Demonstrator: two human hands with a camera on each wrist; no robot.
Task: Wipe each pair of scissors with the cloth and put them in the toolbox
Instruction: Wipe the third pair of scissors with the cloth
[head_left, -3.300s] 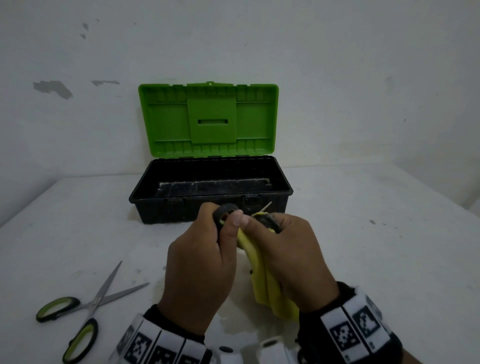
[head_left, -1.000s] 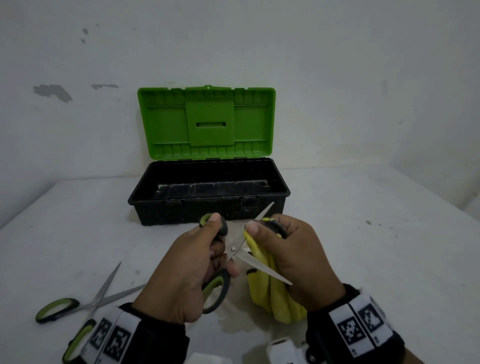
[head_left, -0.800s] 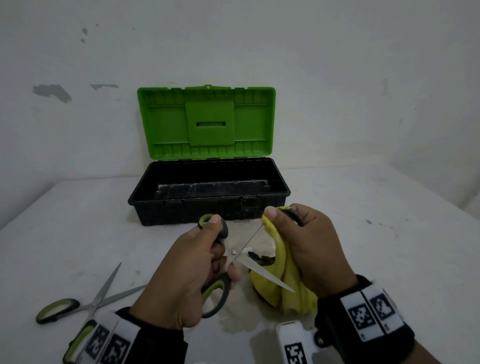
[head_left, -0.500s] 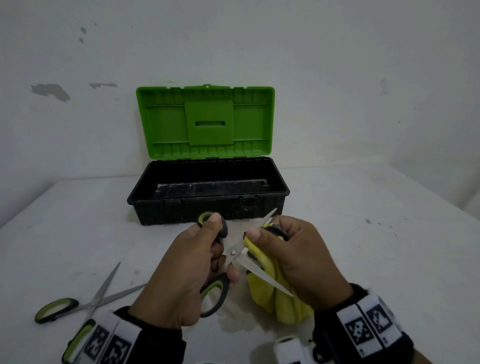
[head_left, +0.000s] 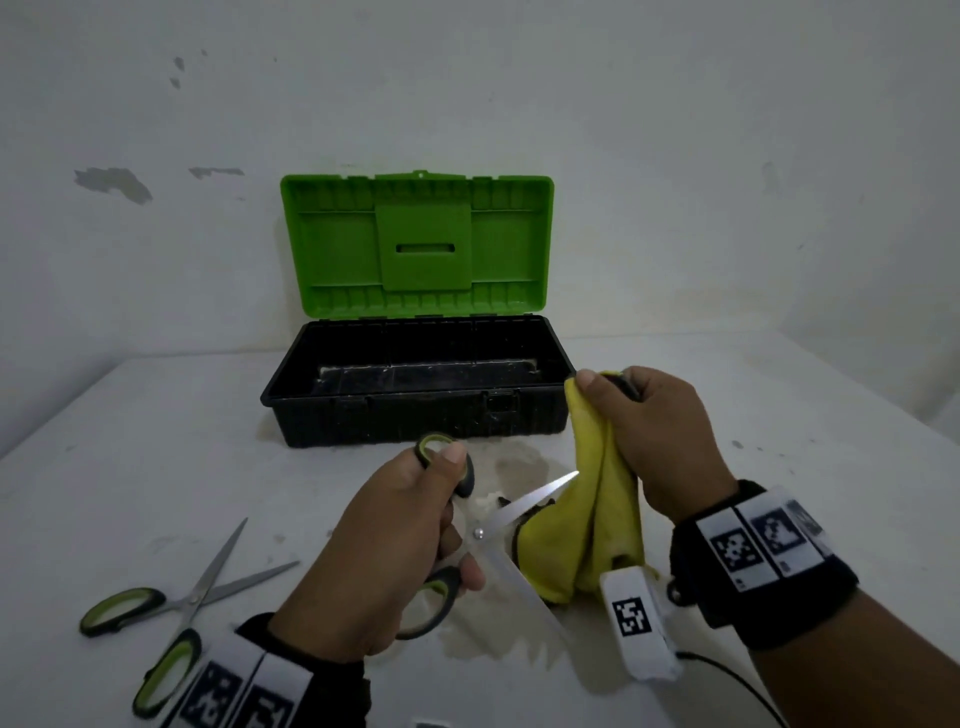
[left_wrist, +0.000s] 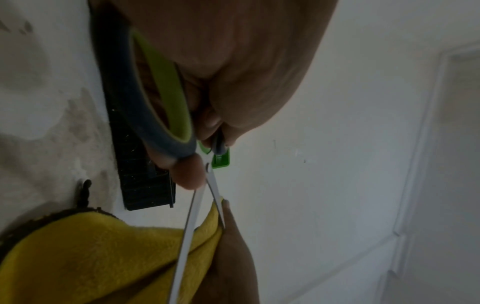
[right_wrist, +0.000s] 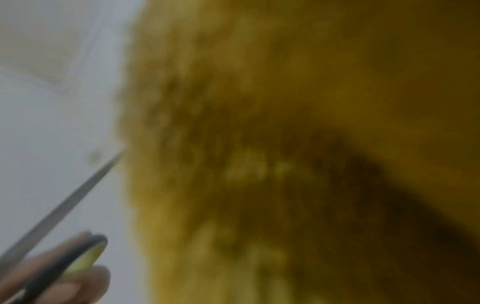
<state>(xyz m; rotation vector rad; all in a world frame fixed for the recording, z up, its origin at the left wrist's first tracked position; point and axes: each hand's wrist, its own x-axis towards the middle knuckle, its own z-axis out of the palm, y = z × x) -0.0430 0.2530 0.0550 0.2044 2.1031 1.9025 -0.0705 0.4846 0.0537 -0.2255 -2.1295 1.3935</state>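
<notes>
the left hand (head_left: 384, 561) is curled through and around the black-and-green plastic handle loops of a pair of steel-bladed scissors (head_left: 483, 535), thumb over the upper loop, fingers closed on the lower one. the blades stand spread in a v just in front of the open black plastic toolbox with a green hinged lid (head_left: 415, 410), one tip aimed up toward the cloth, the other running down toward the person. the right hand (head_left: 660, 447) is bunched tight round the top of a soft yellow microfibre cloth with a dark stitched edge (head_left: 582, 530), which hangs in folds beside the toolbox's right front corner; the upper blade's tip meets or nearly meets the cloth, and in the left wrist view a fingertip lies beside that blade with cloth under it.

a second pair of scissors with green-lined black handles (head_left: 171, 608) lies open on the white tabletop (head_left: 779, 467), well left of and nearer than the toolbox. nothing can be made out inside the toolbox.

the held scissors look light and stiff, the steel probably slick, the edges and points the parts to respect. the loops are the safe hold. the cloth is limp and will fold round a blade, so wiping from pivot toward tip with the pad on the flat seems wisest.
</notes>
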